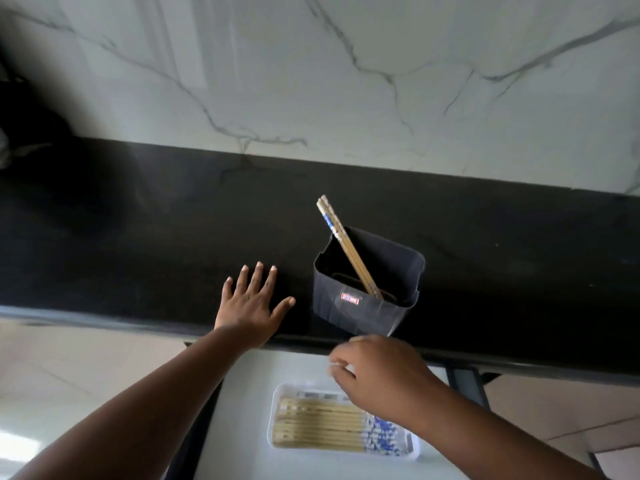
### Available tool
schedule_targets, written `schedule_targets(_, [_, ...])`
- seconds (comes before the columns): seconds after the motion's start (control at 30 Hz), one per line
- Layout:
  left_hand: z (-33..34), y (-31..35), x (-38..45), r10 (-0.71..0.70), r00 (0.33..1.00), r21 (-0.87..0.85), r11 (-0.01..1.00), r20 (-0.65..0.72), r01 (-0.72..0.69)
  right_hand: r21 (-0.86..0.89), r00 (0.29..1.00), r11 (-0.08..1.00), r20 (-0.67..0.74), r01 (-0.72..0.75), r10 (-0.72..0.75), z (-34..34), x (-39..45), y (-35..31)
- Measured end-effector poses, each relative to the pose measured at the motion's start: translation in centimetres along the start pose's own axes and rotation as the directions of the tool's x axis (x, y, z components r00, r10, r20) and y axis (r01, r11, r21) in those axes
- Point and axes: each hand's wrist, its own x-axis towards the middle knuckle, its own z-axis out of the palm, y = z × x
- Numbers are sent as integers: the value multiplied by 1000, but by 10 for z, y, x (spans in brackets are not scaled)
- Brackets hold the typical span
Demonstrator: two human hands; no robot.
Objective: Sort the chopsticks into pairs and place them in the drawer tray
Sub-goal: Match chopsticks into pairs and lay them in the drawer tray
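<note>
Surface [138, 237] runs across mid-frame; wall [346, 64] behind it at 12 o'clock. Holder [367, 299] stands on the surface near its front edge, slightly right of centre. Two chopsticks [346, 244] stand in the holder, tilted toward 11 o'clock. Left hand [249, 303] lies flat on the surface at the holder's 9 o'clock, apart from it. Drawer tray [414, 448] sits below the surface edge at the holder's 6 o'clock; a row of chopsticks [318, 427] lies in it. Right hand [381, 372] is over the tray's far right part.

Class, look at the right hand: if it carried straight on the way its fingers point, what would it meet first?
Probably the dark holder with two chopsticks, just beyond the right hand; depth is unclear.
</note>
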Motion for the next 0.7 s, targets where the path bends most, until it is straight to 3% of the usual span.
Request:
schedule_targets(0.1, [-1,-1,0,-6,999,-3,1000,47,6,120,973,992,-231,47,-19,-59,12,-19])
schedule_targets(0.2, [-2,0,3,-2,993,-7,1000,119,3,122,930,989,-345,-90,127,-89,40,-12])
schedule_targets(0.37, [-8,1,9,-22,985,-19,999,174,26,-14,917,955,-285,-295,279,-91,87,5])
schedule_targets(0.7, [-9,-1,15,-26,969,-12,999,247,30,-221,889,892,-336,-394,309,-59,125,5])
